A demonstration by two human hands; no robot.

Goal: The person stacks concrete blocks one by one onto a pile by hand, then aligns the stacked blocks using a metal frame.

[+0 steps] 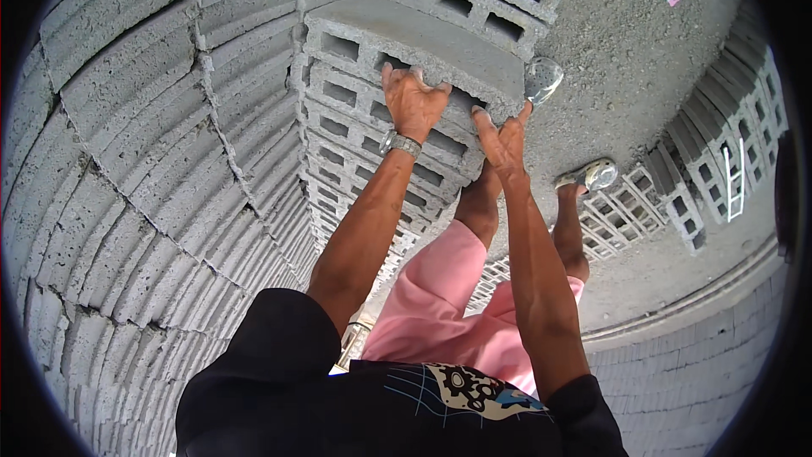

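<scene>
A grey hollow concrete block (440, 41) lies on top of a stack, its smooth long face and a row of rectangular hollows showing. My left hand (416, 103), with a watch on its wrist, has its fingers hooked at the hollows along the block's near side. Close to the block's right end is my right hand (505, 142), its thumb side at a hollow and a finger stretched along the end. Both hands grip this block; the fingertips are partly hidden. More hollow blocks (334, 129) sit directly below it.
A tall wall of stacked blocks (152, 144) rises along the left. Further hollow blocks (457, 0) stand beyond the held one. Gritty ground (626, 76) spreads to the right, under my shoes (588, 175). Block rows (710, 135) and a white frame-like object (734, 179) stand farther right.
</scene>
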